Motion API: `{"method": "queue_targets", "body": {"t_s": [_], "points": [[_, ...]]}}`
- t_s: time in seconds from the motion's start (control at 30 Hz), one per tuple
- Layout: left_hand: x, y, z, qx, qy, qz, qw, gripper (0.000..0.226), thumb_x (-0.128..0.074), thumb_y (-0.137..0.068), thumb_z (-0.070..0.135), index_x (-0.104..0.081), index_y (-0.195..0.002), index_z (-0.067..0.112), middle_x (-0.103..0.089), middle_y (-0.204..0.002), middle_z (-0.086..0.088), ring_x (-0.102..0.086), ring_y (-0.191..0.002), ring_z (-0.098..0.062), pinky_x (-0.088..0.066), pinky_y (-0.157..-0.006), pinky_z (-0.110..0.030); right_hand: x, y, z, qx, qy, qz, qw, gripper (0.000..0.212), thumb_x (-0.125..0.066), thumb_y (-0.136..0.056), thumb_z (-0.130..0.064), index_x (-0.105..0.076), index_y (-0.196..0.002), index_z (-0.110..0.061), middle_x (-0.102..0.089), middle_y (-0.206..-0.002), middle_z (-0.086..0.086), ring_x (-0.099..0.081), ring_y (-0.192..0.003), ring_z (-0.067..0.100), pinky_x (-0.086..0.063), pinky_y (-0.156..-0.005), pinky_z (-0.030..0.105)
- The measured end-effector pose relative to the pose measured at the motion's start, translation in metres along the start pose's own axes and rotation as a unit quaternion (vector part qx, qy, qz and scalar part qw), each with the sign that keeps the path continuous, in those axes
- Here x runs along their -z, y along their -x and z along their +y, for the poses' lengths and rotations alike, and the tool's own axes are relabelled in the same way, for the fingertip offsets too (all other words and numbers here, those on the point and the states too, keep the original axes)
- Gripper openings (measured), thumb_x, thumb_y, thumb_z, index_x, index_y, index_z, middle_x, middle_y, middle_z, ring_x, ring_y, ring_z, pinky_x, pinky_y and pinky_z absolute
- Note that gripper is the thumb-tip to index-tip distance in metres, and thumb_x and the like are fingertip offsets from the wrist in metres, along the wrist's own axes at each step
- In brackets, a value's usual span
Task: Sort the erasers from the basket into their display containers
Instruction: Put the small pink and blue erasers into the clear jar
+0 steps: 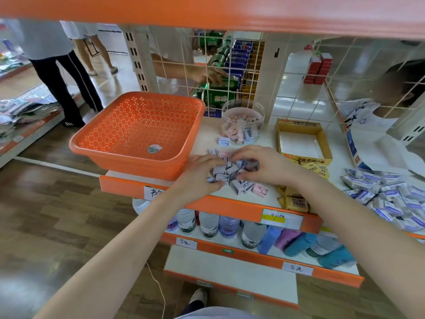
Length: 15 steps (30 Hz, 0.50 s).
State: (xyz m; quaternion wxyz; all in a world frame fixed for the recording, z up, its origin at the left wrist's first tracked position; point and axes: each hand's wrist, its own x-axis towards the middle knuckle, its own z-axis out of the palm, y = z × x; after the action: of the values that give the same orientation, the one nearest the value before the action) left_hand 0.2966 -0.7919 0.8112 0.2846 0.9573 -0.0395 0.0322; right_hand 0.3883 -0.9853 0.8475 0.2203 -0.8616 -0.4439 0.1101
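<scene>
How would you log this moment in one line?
basket: empty | small erasers: piled beside basket | left hand: on pile, grip unclear | right hand: pinches some | jar: partly filled

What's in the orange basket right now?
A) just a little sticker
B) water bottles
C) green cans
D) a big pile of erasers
A: the orange basket has a bare holey floor apart from one sticker; the erasers lie on the shelf beside it.
</scene>
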Motion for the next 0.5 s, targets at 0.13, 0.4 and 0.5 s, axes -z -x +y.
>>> {"method": "queue_targets", "body": {"t_s": [0.13,0.4,0.5], "points": [[-0.008,-0.006,0.001,0.018,-0.042,-0.024,0.999,0.059,-0.066,-0.085,0.033,-0.044,-0.139,0.025,-0.041,-0.144,0.006,-0.031,-0.132,-0.015,-0.023,-0.106,-0.026,-0.001,-0.001,-0.003,0.025,0.075,-0.077,0.994,0.065,-0.078,-0.073,-0.035,-0.053,-0.132,-0.024,-0.045,-0.139,-0.004,-0.035,-0.128,0.013,-0.022,-0.102,0.018],[-0.012,-0.013,-0.004,0.027,-0.022,0.013,0.999,0.051,-0.069,-0.081,0.027,-0.054,-0.13,0.026,-0.053,-0.133,0.003,-0.044,-0.123,-0.019,-0.033,-0.102,-0.033,-0.005,-0.002,0.005,-0.007,0.104,-0.013,0.994,0.052,-0.072,-0.079,-0.033,-0.056,-0.128,-0.023,-0.054,-0.13,-0.004,-0.042,-0.118,0.019,-0.021,-0.094,0.016],[-0.013,-0.011,-0.006,0.02,0.021,0.043,0.999,0.048,-0.071,-0.081,0.022,-0.057,-0.127,0.021,-0.055,-0.131,0.002,-0.046,-0.122,-0.016,-0.032,-0.101,-0.024,-0.008,-0.003,0.007,-0.023,0.105,0.005,0.994,0.049,-0.07,-0.081,-0.034,-0.057,-0.127,-0.023,-0.058,-0.125,-0.002,-0.042,-0.112,0.019,-0.024,-0.09,0.017]]}}
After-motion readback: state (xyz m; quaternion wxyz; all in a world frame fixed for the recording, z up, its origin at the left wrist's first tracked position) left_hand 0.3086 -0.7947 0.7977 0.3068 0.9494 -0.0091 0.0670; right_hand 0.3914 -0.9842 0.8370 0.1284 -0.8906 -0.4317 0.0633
